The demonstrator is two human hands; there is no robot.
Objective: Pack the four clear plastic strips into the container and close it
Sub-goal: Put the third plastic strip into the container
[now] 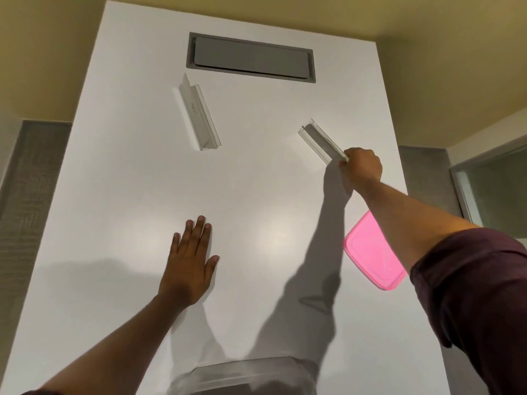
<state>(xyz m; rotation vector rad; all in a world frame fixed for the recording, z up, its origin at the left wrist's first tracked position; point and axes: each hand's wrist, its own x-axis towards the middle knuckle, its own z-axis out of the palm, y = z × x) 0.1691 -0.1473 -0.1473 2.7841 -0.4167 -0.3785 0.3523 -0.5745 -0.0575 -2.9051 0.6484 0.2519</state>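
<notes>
My right hand [361, 166] reaches far across the white table [142, 195] and grips the near end of a clear plastic strip [320, 141], which angles up and to the left. Another clear strip [199, 115] lies alone at the far left of the table. My left hand [190, 260] rests flat on the table, palm down and fingers spread, holding nothing. The clear container [245, 374] stands at the near edge; something clear seems to lie inside it, but it is blurred. Its pink lid [370, 252] lies on the table at the right, partly under my right forearm.
A grey recessed hatch [251, 57] is set into the far end of the table. Grey carpet shows at the left, and a glass-topped surface [496, 192] stands at the right.
</notes>
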